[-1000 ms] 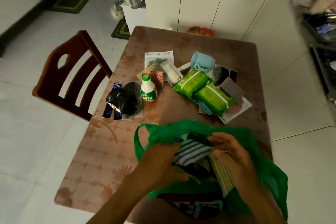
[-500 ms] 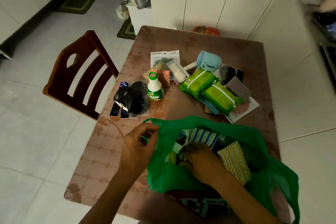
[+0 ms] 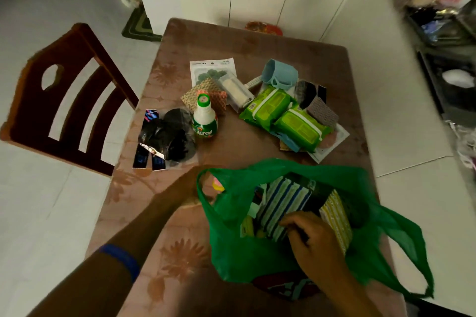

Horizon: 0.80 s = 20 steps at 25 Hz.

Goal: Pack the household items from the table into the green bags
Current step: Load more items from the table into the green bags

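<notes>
Head view: the green bag (image 3: 231,252) is kept open at the table's (image 3: 257,44) near edge by the left hand (image 3: 190,189), apparently closed on its left handle, though the fingers are too blurred to be sure. The right hand (image 3: 313,237) is sunk inside, fingers curled on the striped cloths (image 3: 283,201), probably to seat them upright. The spray bottle (image 3: 204,118) and wipe packs (image 3: 286,116) lie unpacked beyond.

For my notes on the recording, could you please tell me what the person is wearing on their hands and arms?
Both hands are bare: no gloves and no rings that can be made out. The left hand is motion-blurred, and its forearm carries a blue band close to the elbow, possibly a rolled sleeve edge or an armband. The right hand and its forearm show no sleeve, watch or band in the visible part.
</notes>
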{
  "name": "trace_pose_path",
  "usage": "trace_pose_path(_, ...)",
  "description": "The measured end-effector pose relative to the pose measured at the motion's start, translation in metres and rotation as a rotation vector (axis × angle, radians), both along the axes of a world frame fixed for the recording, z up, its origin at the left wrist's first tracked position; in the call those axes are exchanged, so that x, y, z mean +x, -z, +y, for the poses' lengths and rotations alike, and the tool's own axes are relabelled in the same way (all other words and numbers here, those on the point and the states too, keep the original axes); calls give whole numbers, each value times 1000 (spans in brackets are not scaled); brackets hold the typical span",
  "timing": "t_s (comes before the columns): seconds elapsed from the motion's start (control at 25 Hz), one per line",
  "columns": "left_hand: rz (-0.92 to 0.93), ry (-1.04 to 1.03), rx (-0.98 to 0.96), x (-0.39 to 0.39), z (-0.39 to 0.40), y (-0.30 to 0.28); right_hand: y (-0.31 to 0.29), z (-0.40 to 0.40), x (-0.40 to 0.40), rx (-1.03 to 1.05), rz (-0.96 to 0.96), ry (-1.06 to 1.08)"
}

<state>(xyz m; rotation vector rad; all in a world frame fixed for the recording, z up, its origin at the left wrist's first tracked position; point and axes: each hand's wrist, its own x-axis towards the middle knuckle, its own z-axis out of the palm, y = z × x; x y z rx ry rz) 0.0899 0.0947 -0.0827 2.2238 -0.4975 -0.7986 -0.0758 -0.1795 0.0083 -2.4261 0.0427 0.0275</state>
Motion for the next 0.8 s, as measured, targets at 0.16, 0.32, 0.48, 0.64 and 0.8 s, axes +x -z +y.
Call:
trace_pose_path(0.16,299,-606,-469,-19,-15,6,-5,0,-18,-9,-20,99)
trace_pose_path(0.32,-12,-907,-508,-45,5,-54,-16,-12,-25,67,-59,220)
trace_pose_path(0.48,-427,-391,-487,-79,-1,-149,-17,-18,-22,199,-56,246)
trace_pose_path(0.64,-464,-116,-109,-97,-75,-187,-19,-25,-12,263,-76,185)
trace_pose_path(0.8,-592,-487,-205,-126,-87,-195,-24,-42,-9,357,-115,201)
